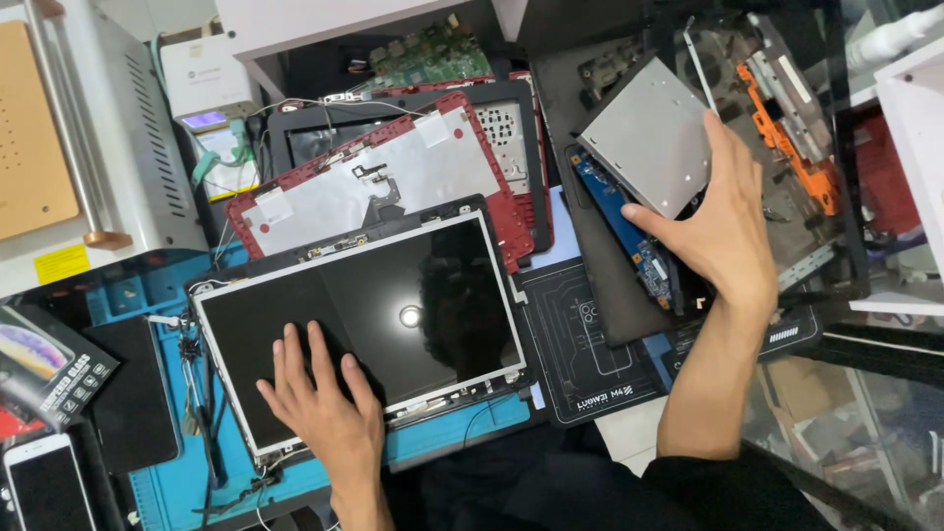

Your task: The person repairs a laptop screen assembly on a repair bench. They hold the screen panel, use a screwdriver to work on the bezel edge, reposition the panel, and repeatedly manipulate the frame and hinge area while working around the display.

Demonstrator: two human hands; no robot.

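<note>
A bare laptop display panel (pixel 393 285) with a glossy black face lies tilted in its black frame on a blue work mat (pixel 167 482). My left hand (pixel 320 403) rests flat on the panel's lower left part, fingers spread. My right hand (pixel 723 231) grips the lower right edge of a flat silver optical drive (pixel 649 133), which sits over an opened black laptop base (pixel 796 197) with an orange part inside. A blue circuit board (pixel 629 236) lies just under the drive, next to my right fingers.
A red laptop lid (pixel 393 172) with silver foil backing lies behind the panel. A white machine (pixel 108 147) stands at the left. Phones (pixel 44 487) and a glossy box lie at the lower left. A black printed mat (pixel 580 344) sits between my arms.
</note>
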